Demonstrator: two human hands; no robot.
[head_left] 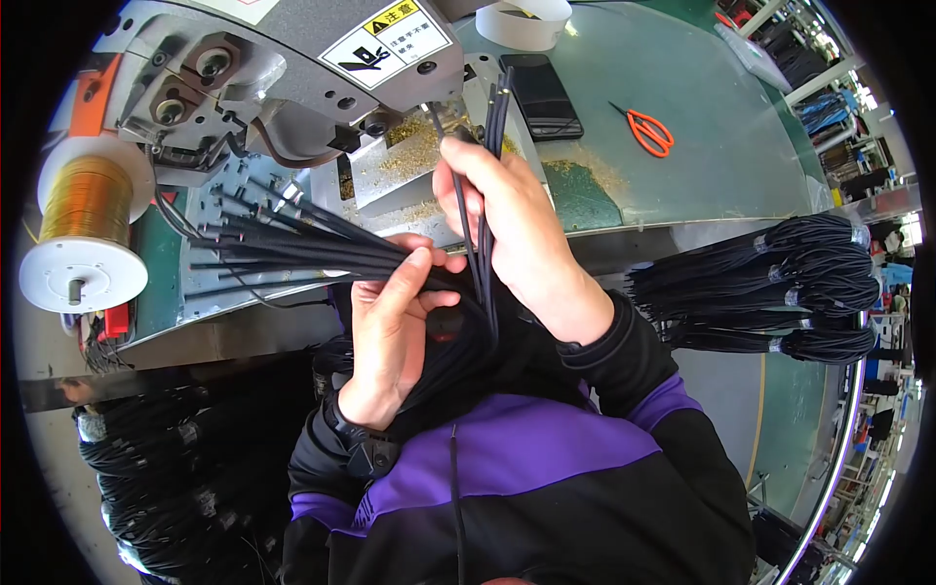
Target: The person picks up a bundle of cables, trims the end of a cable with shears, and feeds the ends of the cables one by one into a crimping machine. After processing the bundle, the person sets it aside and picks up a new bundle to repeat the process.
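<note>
1. Black, thin and stiff-looking, the cables (292, 244) fan out leftward from the person's left hand (390, 327), their cut tips spread over the grey machine plate (210, 210).
2. A smaller set of the same black cables, the upright cable ends (497, 107), rises from the right hand (517, 219) toward the mouth of the grey machine (292, 58), just in front of the person's chest.
3. The left hand's grip is closed around the fanned cables, thumb pressed over the strands and fingers curled beneath.
4. The right hand's grip is narrow, fingers pinched together on the upright cable ends; the strands run down behind the palm into a dark mass at the lap.
5. Brass-coloured shavings (419, 146) lie scattered on the plate under the machine head.
6. A spool of golden wire (88, 200) sits at the left of the machine.
7. On the green bench (702, 175) lie orange-handled scissors (648, 132) and a dark phone (541, 93).
8. Bundles of coiled black cables (799, 288) rest at the right bench edge.
</note>
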